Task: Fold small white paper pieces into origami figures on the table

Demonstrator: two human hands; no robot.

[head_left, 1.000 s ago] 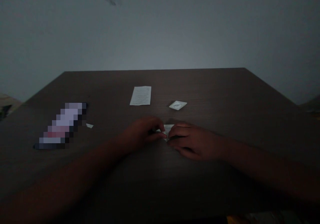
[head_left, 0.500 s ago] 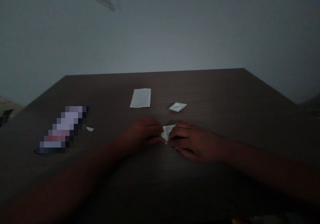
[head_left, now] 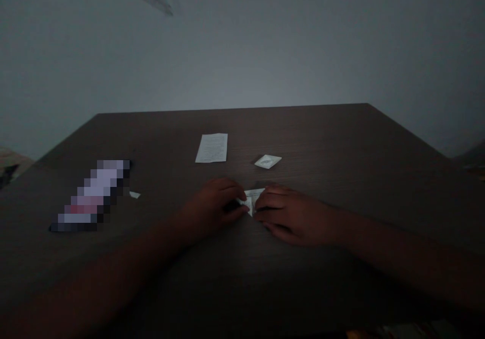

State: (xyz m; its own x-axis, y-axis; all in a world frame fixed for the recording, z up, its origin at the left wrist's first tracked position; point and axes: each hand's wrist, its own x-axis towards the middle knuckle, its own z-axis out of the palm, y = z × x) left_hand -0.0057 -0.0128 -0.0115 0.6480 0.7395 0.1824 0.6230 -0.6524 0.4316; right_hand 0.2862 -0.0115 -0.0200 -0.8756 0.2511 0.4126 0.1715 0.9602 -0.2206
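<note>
Between my hands, low over the brown table, is a small piece of white paper [head_left: 250, 202] with folds in it. My left hand [head_left: 222, 201] has its fingers and thumb closed on the paper's left side. On the right side, the bent fingers of my right hand [head_left: 290, 213] press on the paper and hide much of it. Just beyond the hands lies a folded paper diamond [head_left: 268, 161], lighter along its edges, with a mark in the middle. A flat sheet of printed paper [head_left: 212, 148] rests farther back to the left.
A phone [head_left: 91, 195], its screen blurred into blocks, lies at the left of the table [head_left: 326, 132]. Beside it is a small white scrap [head_left: 134, 195]. A grey wall [head_left: 242, 41] stands behind the table's far edge.
The fingers of my left hand have shifted slightly on the paper, so a little more of its upper edge shows. My right hand stays nearly where it was.
</note>
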